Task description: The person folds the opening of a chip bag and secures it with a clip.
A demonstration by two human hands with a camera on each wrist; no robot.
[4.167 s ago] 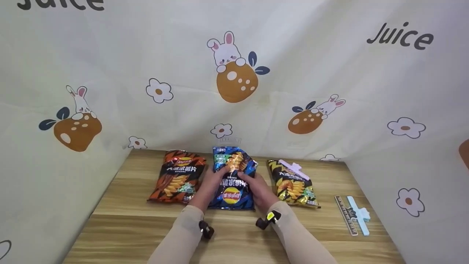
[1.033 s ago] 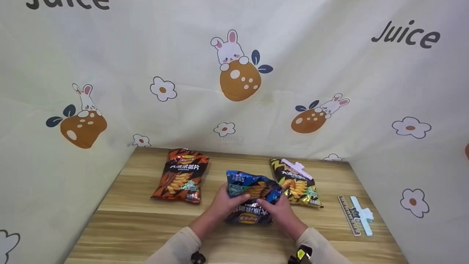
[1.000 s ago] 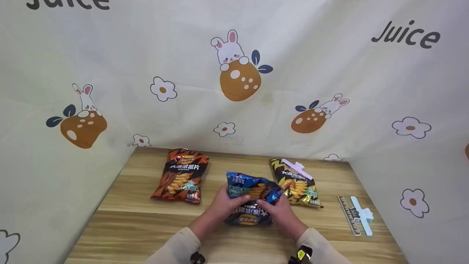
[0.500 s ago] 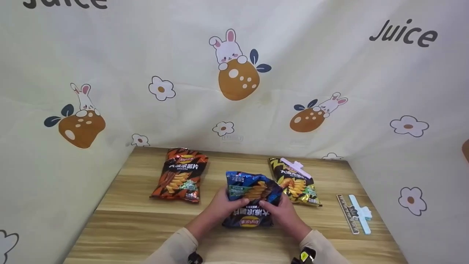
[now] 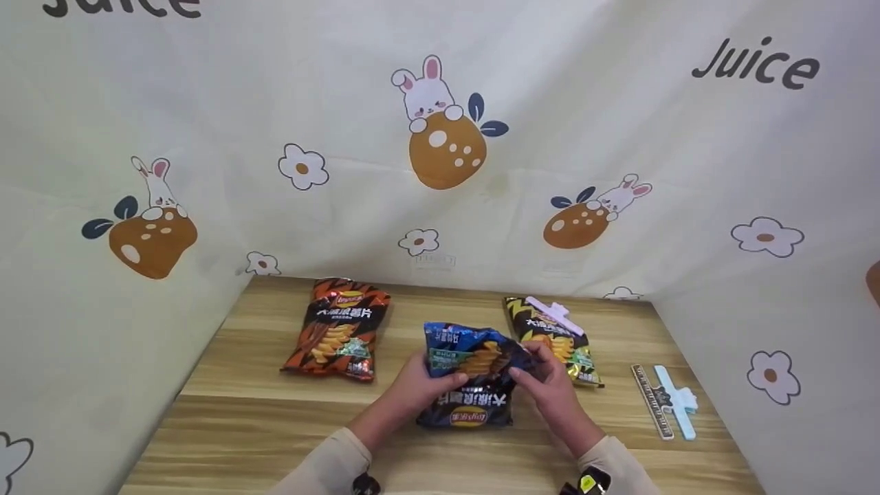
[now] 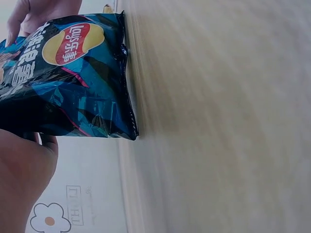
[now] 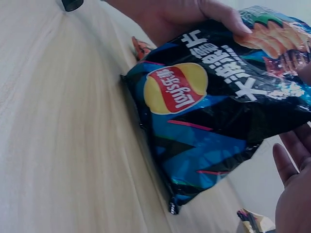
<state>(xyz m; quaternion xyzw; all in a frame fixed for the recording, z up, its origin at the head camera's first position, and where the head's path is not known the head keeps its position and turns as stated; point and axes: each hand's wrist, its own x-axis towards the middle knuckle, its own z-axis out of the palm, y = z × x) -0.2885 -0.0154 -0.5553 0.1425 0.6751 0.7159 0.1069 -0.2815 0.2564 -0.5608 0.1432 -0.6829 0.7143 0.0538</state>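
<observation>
A blue and black bag of potato chips [image 5: 474,361], its printed logo end down, is held tilted up before me. My left hand [image 5: 418,385] grips its left side, thumb across the front and fingers hidden behind. My right hand [image 5: 553,385] pinches the upper right edge between thumb and fingers. In the right wrist view, the bag [image 6: 97,82] shows its lower seal close to the tabletop in the left wrist view; contact is unclear. To the left lies an orange and black chip bag [image 5: 338,330]. Behind my right hand is a yellow and black chip bag [image 5: 565,354] with a lilac clip [image 5: 555,316] across its top.
On the right of the wooden table [image 5: 275,426] lie a dark patterned bag clip [image 5: 652,402] and a light blue bag clip [image 5: 677,402], side by side. A printed cloth [image 5: 344,220] stands behind and along both sides of the table.
Since the earliest frame, the blue chip bag has come off its flat place toward me and tilted up. In the last half second, my right hand shifted rightward to the bag's edge.
</observation>
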